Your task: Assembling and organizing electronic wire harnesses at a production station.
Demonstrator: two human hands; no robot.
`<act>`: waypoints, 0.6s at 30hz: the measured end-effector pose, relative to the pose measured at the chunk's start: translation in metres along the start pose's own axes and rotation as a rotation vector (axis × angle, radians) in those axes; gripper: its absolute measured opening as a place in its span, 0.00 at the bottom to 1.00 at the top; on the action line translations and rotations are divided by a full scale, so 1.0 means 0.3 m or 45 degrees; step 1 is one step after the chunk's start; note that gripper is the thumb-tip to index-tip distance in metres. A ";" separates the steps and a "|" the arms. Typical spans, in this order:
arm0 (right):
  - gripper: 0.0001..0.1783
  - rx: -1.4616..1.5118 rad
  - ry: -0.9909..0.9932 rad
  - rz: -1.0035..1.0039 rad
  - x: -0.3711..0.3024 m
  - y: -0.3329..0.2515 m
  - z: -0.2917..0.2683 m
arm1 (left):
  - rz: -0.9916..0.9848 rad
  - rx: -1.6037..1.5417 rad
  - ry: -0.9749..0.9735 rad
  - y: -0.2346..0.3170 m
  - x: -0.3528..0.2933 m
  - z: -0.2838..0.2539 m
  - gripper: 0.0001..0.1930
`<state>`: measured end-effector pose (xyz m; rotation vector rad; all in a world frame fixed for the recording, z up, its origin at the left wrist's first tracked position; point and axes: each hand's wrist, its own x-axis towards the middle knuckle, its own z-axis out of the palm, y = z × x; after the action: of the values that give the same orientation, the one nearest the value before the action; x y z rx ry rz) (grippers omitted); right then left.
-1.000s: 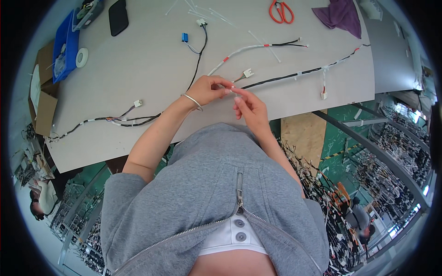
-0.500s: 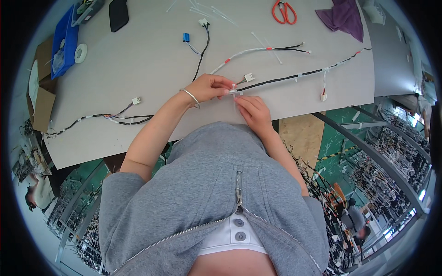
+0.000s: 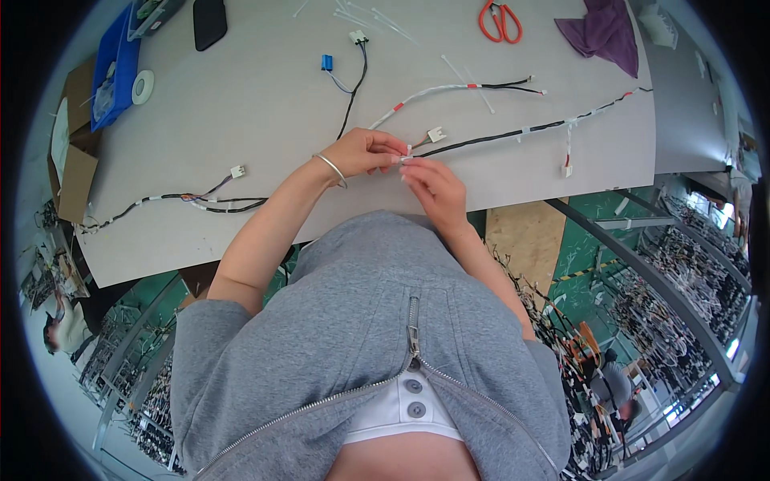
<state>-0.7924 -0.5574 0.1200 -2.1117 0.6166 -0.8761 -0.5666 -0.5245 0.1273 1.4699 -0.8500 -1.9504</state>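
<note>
A long black wire harness (image 3: 489,134) with white wraps runs across the table's near side. My left hand (image 3: 365,151), with a bangle at the wrist, pinches the harness near its middle. At those fingertips sits a white cable tie (image 3: 407,159), partly hidden by the fingers. My right hand (image 3: 437,191) is closed just right of it, its fingertips pressed at the tie; the tie's tail is hidden. A white connector (image 3: 435,135) on short wires lies just beyond the hands. Left of my left forearm, harness branches (image 3: 228,208) end near another white connector (image 3: 237,171).
Loose cable ties (image 3: 373,20), orange-handled scissors (image 3: 501,24) and a purple cloth (image 3: 600,38) lie at the far side. Left are a blue bin (image 3: 112,76), a tape roll (image 3: 142,86), a black phone-like object (image 3: 210,24) and a cardboard box (image 3: 76,180). Harness racks (image 3: 666,272) stand behind me.
My right hand has moved slightly up and left, its fingertips now against the harness at the cable tie. The tie's hanging tail no longer shows. My left hand keeps its grip.
</note>
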 end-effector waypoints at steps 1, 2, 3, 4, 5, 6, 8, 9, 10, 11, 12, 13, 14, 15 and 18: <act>0.11 0.294 -0.011 0.434 0.008 -0.025 -0.004 | 0.038 0.007 0.023 -0.002 -0.001 0.002 0.13; 0.12 0.576 -0.026 0.868 0.021 -0.049 -0.005 | 0.084 0.007 0.041 -0.005 -0.004 0.002 0.13; 0.12 0.571 -0.031 0.868 0.040 -0.070 -0.002 | 0.087 0.002 0.041 -0.007 -0.009 0.004 0.13; 0.16 0.684 0.032 0.971 0.059 -0.091 0.003 | 0.095 0.007 0.075 -0.007 -0.018 0.008 0.13; 0.19 0.805 0.099 1.073 0.068 -0.098 0.001 | 0.096 0.019 0.111 0.001 -0.025 0.016 0.13; 0.19 0.807 0.098 1.073 0.064 -0.089 0.003 | 0.095 0.018 0.113 0.006 -0.029 0.023 0.13; 0.27 0.635 0.023 1.054 0.058 -0.069 0.008 | 0.111 0.030 0.172 0.010 -0.037 0.037 0.13; 0.27 0.636 0.019 1.054 0.062 -0.070 0.005 | 0.110 0.028 0.175 0.010 -0.041 0.042 0.13; 0.26 0.631 0.032 1.069 0.070 -0.075 0.000 | 0.114 -0.001 0.194 0.009 -0.044 0.046 0.13; 0.26 0.625 0.048 1.083 0.078 -0.078 -0.005 | 0.119 -0.028 0.211 0.009 -0.044 0.047 0.12; 0.26 0.625 0.046 1.083 0.081 -0.077 -0.006 | 0.120 -0.029 0.212 0.007 -0.043 0.048 0.12; 0.27 0.601 0.019 1.075 0.082 -0.076 -0.007 | 0.141 -0.018 0.220 0.003 -0.041 0.050 0.12; 0.28 0.579 -0.010 1.067 0.084 -0.076 -0.008 | 0.161 -0.008 0.228 -0.002 -0.041 0.051 0.12; 0.28 0.579 -0.012 1.067 0.087 -0.077 -0.010 | 0.161 -0.009 0.229 -0.006 -0.040 0.053 0.12; 0.29 0.540 -0.031 1.090 0.094 -0.080 -0.015 | 0.205 -0.008 0.240 -0.012 -0.038 0.061 0.12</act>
<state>-0.7740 -0.5637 0.1519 -1.2754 1.0918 -0.4284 -0.5815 -0.5107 0.1353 1.5049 -0.8485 -1.6670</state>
